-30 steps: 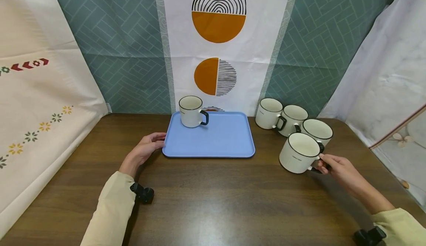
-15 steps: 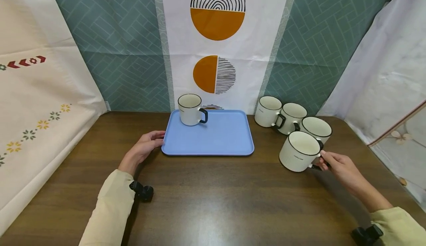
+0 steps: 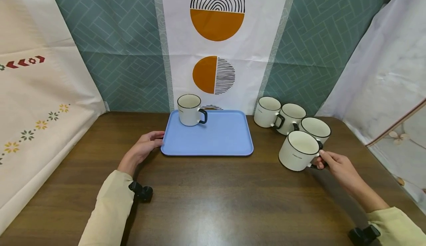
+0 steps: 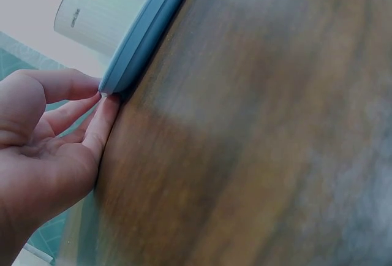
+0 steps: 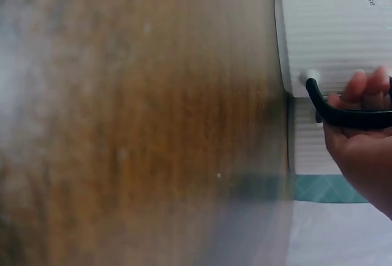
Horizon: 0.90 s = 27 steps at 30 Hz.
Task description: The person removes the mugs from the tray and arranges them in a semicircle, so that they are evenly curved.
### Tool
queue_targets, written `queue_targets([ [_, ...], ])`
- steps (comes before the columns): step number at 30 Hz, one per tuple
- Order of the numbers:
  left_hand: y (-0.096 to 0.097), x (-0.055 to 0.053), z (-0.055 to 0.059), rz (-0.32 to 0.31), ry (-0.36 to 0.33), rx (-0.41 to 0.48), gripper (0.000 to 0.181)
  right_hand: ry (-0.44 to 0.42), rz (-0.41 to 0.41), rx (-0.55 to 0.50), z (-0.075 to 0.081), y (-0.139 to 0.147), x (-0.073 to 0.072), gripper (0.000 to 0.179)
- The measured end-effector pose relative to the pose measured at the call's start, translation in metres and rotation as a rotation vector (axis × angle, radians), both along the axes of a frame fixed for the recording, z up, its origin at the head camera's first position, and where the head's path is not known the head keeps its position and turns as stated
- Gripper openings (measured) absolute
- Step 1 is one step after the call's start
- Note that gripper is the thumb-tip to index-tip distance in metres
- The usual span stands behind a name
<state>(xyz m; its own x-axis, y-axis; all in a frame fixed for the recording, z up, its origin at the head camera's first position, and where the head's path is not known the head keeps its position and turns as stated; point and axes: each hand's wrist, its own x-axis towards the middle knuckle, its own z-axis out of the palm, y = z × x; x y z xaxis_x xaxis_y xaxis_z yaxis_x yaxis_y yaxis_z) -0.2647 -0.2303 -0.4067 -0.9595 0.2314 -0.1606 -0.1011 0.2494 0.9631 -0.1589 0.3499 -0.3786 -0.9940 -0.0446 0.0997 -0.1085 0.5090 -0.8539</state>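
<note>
A blue rectangular tray (image 3: pixel 219 139) lies on the table with one white, black-rimmed mug (image 3: pixel 188 115) upright at its back left. My left hand (image 3: pixel 143 148) holds the tray's left edge; in the left wrist view, thumb and fingers meet at the tray rim (image 4: pixel 138 51). At the right, my right hand (image 3: pixel 342 170) grips the black handle of another white mug (image 3: pixel 294 155). The fingers curl through that handle (image 5: pixel 349 117) in the right wrist view. The gripped mug is upright; whether its base touches the table I cannot tell.
Three more white mugs cluster behind the gripped one: a back left mug (image 3: pixel 266 113), a middle mug (image 3: pixel 291 118) and a right mug (image 3: pixel 317 129) partly hidden by it. Cloth hangings (image 3: pixel 133 54) stand behind the brown wooden table (image 3: pixel 213 194) and along both sides.
The view has shifted slightly. Both hands keep their holds, and the tray and mugs stay practically in place.
</note>
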Motion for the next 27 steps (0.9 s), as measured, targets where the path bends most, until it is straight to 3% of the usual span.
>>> queue_targets([
  [6, 0.002, 0.001, 0.0, 0.002, -0.01, -0.001, 0.054, -0.04, -0.128, 0.104, 0.007, 0.006, 0.0, 0.05],
  [12, 0.001, 0.0, -0.001, 0.007, -0.007, -0.001, 0.053, 0.087, -0.236, 0.171, 0.029, 0.007, -0.004, 0.046],
  [20, 0.0, -0.001, -0.002, 0.009, 0.004, -0.002, 0.052, 0.174, -0.198, 0.27, 0.068, -0.023, -0.033, 0.045],
  [27, 0.002, -0.001, -0.001, 0.009, 0.0, 0.001, 0.052, 0.121, -0.112, 0.238, 0.098, -0.064, -0.067, 0.049],
])
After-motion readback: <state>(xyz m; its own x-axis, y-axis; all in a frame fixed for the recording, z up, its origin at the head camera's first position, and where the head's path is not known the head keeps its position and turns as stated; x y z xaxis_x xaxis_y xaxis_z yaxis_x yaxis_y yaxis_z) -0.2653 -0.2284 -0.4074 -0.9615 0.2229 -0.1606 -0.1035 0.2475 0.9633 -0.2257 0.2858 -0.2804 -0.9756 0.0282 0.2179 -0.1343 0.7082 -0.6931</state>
